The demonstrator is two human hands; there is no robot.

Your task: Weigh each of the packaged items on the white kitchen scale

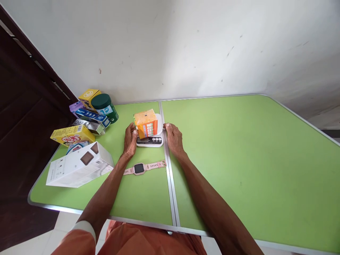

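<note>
An orange plastic-wrapped packet point(146, 124) rests slightly tilted on a small white kitchen scale point(160, 124), whose dark button panel and display face me. Close against the left side of the packet and scale is my left hand point(130, 141), thumb up and fingers apart, not closed around anything. My right hand point(174, 139) is beside the scale's right edge, its fingers loosely bent and partly hidden behind the thumb. Whether either hand touches the scale, I cannot tell. Nearer to me, a pink smartwatch point(139, 169) lies with its strap stretched out, partly behind my left forearm.
At the left of the green table point(239, 152) stand a large white box point(79, 166), a yellow box point(73, 135), a blue box point(91, 116), a green lidded jar point(105, 106) and another yellow box point(89, 97). A metal seam point(168, 170) crosses the table. A wall point(186, 49) borders the back.
</note>
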